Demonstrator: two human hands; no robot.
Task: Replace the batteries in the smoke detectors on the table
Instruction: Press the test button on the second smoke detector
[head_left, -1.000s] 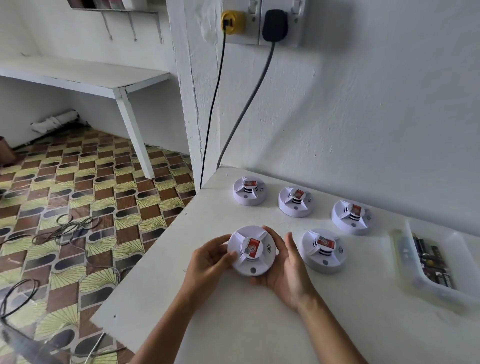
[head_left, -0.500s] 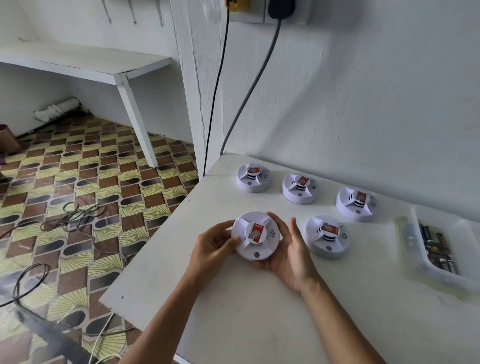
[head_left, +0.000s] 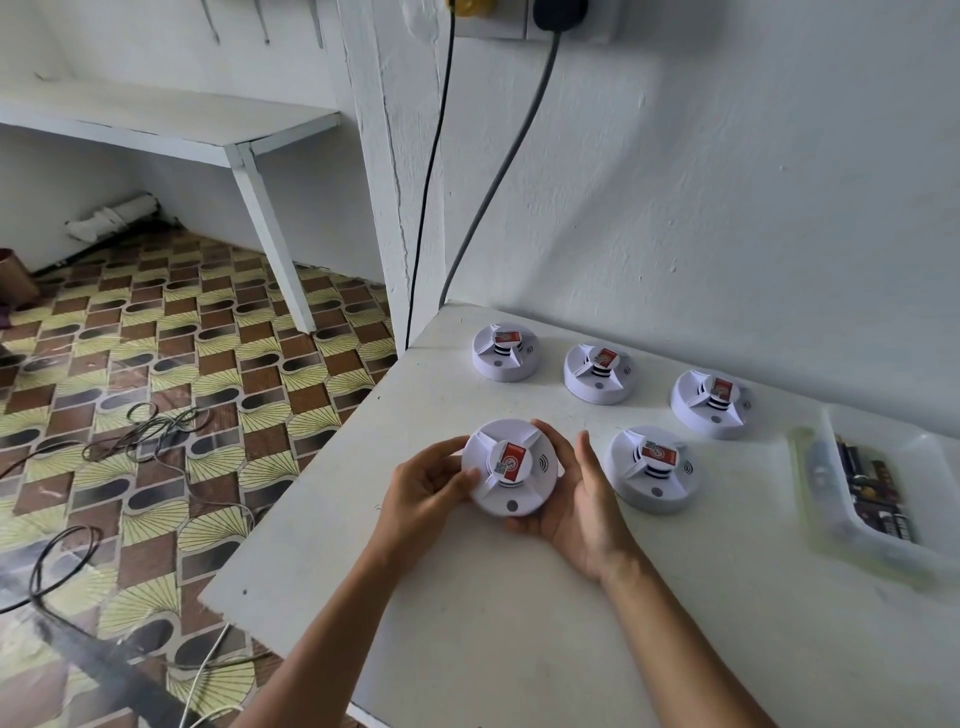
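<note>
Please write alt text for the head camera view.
Both hands, left hand and right hand, hold a white smoke detector over a white table; four more detectors sit behind, a clear tray of batteries at right.

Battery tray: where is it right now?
Head view: the battery tray sits at the table's far right edge, right of the nearest smoke detector.

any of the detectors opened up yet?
No: the held smoke detector, gripped by the left hand and right hand, and the four others on the table all show closed covers.
</note>
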